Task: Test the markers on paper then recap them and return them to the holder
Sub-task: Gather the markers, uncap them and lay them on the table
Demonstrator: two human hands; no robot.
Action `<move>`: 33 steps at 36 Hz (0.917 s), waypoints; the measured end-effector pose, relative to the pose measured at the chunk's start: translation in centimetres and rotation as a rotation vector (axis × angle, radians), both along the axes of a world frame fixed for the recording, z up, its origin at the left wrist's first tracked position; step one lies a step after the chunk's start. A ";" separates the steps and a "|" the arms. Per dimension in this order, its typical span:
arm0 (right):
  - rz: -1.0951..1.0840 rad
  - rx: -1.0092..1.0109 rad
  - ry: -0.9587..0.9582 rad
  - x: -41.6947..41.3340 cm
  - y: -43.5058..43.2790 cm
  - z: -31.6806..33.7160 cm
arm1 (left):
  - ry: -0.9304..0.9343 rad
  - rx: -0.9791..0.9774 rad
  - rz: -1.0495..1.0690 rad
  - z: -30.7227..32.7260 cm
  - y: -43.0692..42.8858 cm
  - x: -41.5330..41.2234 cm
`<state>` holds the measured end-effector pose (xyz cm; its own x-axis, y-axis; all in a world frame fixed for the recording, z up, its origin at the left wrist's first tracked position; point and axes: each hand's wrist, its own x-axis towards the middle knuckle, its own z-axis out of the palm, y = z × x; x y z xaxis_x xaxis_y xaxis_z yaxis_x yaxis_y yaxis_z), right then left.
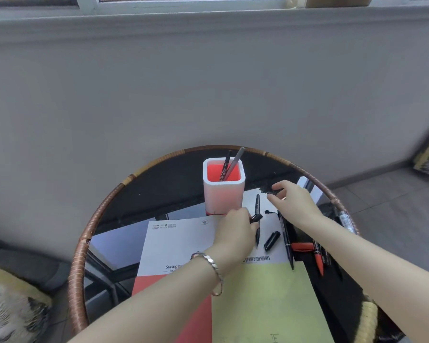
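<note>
A white square holder (224, 191) with a red inside stands at the back of the round glass table (159, 184); two markers (229, 167) lean in it. My left hand (235, 229) rests on the printed paper (183, 241) and grips a black marker (257, 232) near its top. My right hand (295, 201) hovers beyond it, fingertips pinching a small black cap (275, 190). Another black cap (271, 240) lies loose on the paper. A long black marker (286, 240) lies along the paper's right edge. Red markers (317, 256) lie to the right.
A yellow-green sheet (265, 300) and a red sheet (174, 305) lie under my forearms. Another pen (344, 220) sits by the table's right rim. The rattan rim (89, 233) rings the table. A grey wall (208, 82) stands behind; patterned cushions (10, 310) flank the table.
</note>
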<state>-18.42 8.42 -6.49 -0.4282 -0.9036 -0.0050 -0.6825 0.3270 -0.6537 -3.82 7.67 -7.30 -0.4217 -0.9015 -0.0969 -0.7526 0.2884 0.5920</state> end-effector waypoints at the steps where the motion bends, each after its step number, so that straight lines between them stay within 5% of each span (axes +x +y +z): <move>1: 0.007 0.001 -0.001 -0.3 0.2 0.2 | -0.036 -0.021 -0.015 -0.1 -0.2 -0.4; 10: 0.066 -0.063 0.034 0.2 0.0 2.5 | -0.025 -0.021 -0.017 0.0 -0.3 1.1; 17: 0.058 -0.398 -0.023 3.1 -3.0 6.0 | 0.077 -0.075 -0.015 2.7 -0.3 6.6; 24: 0.082 -0.100 -0.051 4.3 -7.2 7.5 | 0.140 -0.189 -0.019 4.6 -1.1 8.7; 33: 0.093 -0.298 -0.022 4.4 -5.3 8.8 | 0.285 -0.290 0.035 5.3 -1.1 9.2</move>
<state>-14.04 3.16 2.31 -0.3460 -0.9021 0.2577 -0.6849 0.0551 -0.7266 5.40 6.58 -2.01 -0.3636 -0.8885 0.2798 -0.5822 0.4512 0.6764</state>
